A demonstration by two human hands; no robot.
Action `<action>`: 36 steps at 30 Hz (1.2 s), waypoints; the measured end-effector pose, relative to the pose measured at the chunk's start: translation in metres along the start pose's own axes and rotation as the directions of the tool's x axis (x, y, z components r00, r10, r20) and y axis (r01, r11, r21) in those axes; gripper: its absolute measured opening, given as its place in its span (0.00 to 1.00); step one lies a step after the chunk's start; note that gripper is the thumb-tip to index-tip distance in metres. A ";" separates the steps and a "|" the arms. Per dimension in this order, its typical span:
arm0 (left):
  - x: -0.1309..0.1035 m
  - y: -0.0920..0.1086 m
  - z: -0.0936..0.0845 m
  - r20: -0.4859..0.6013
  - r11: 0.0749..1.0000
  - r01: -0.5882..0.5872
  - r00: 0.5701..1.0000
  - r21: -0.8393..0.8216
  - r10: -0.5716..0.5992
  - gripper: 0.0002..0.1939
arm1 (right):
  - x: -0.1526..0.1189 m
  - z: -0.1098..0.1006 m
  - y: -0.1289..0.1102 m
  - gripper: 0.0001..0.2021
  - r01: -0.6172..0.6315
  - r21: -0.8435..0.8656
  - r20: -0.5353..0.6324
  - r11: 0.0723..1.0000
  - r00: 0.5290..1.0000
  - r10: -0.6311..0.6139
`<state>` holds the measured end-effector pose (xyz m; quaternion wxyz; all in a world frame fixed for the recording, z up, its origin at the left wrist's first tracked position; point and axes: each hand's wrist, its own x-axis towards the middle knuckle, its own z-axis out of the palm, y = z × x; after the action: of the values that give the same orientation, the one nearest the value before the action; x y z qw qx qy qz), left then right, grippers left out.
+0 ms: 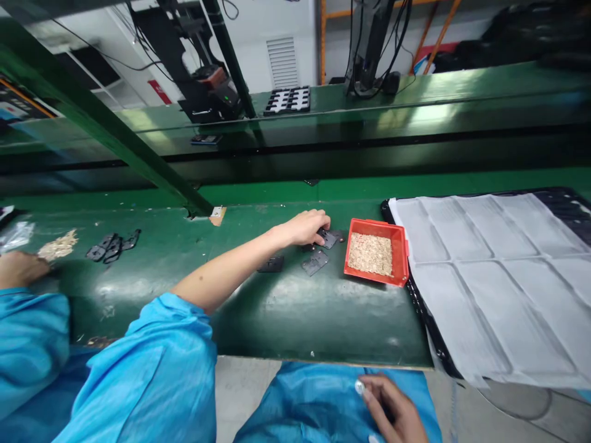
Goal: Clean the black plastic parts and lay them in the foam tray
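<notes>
Red tray (399,253) w/ pale granular fill on bench (286,314); left hand (308,226) curled over dark plate (329,239); right hand (392,409) loosely closed, nothing clearly held.

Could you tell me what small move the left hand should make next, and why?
Probably grip the black part under the left hand and lift it: the hand rests on it, beside the red bin.

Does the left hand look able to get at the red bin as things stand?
Probably yes. The left hand lies on the black parts right beside the red bin; the bin's top is open and nothing stands between them.
</notes>
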<state>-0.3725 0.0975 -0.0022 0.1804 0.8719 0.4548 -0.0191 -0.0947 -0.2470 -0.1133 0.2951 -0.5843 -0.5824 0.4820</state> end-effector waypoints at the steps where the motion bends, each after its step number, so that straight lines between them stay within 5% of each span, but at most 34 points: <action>1: 0.002 -0.002 -0.001 -0.001 1.000 0.002 1.000 -0.008 -0.002 0.16 | 0.012 0.003 0.002 0.22 0.036 -0.067 0.003 0.997 0.999 -0.036; 4: -0.002 -0.004 -0.009 -0.017 1.000 0.002 1.000 -0.019 -0.002 0.08 | 0.047 0.020 0.004 0.26 0.094 -0.199 -0.007 0.976 0.995 -0.097; 10: -0.028 0.001 -0.006 -0.245 0.987 0.127 0.964 0.102 -0.098 0.04 | 0.067 0.047 -0.010 0.15 0.192 -0.190 0.235 0.963 0.961 -0.145; 17: -0.027 -0.012 0.021 -0.331 0.940 0.266 0.925 0.214 -0.186 0.10 | 0.027 -0.011 -0.064 0.16 0.106 -0.108 0.473 0.989 0.880 -0.042; 19: -0.028 -0.016 0.018 -0.324 0.933 0.283 0.924 0.221 -0.204 0.09 | 0.031 -0.028 -0.074 0.16 0.068 -0.031 0.398 0.997 0.916 -0.050; 22: -0.036 -0.016 0.010 -0.319 0.928 0.293 0.924 0.233 -0.212 0.10 | 0.056 -0.040 -0.078 0.18 0.093 0.054 0.132 0.994 0.986 -0.100; 25: -0.053 -0.013 0.007 -0.289 0.958 0.202 0.947 0.202 -0.139 0.13 | 0.084 -0.035 -0.077 0.21 0.184 0.025 -0.034 0.983 0.983 -0.183; 29: -0.077 -0.017 0.019 -0.162 0.998 -0.031 0.986 0.047 0.039 0.15 | 0.105 -0.017 -0.088 0.16 0.324 -0.094 -0.011 0.942 0.945 -0.326; 36: -0.098 -0.043 0.014 -0.127 0.997 0.066 0.989 -0.051 -0.072 0.12 | 0.119 0.003 -0.101 0.13 0.410 -0.170 0.034 0.896 0.911 -0.410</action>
<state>-0.4624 0.0384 -0.0091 0.1700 0.8506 0.4958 0.0417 -0.1542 -0.1174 -0.0488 0.3388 -0.4728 -0.7316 0.3556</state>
